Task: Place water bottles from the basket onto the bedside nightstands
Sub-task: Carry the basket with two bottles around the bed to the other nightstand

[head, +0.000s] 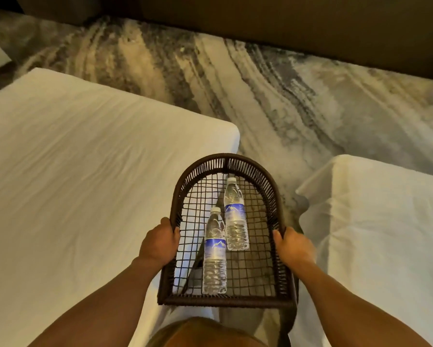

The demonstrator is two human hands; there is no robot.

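From the head camera, your left hand (160, 242) and right hand (294, 247) each clamp a side rim of the woven basket (225, 162), carried between two white beds (85, 159); two water bottles (215, 254) lie on its mesh floor, side by side and touching.

Head camera looks steeply down, close above the basket (225, 162).

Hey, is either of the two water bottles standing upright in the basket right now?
No, both water bottles lie flat on the mesh bottom of the basket, which the left hand and right hand carry.
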